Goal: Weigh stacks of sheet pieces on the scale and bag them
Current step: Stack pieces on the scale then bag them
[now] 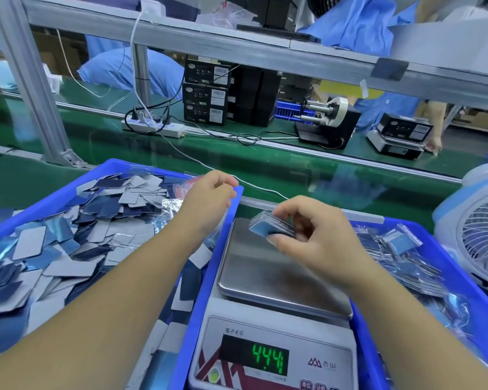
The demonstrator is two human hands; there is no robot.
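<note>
Right hand (pixel 307 235) pinches a stack (pixel 268 228) over the scale (pixel 279 277); left hand (pixel 209 197) curled, perhaps on a bag.

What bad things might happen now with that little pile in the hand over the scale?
1. The right hand pinches the stack of sheet pieces by its edges above the scale pan; the thin pieces might fan out and slip.
2. The display shows digits while the stack seems lifted, so the reading may not be settled.
3. The left hand reaches over the blue bin of loose pieces and could knock some out.
</note>
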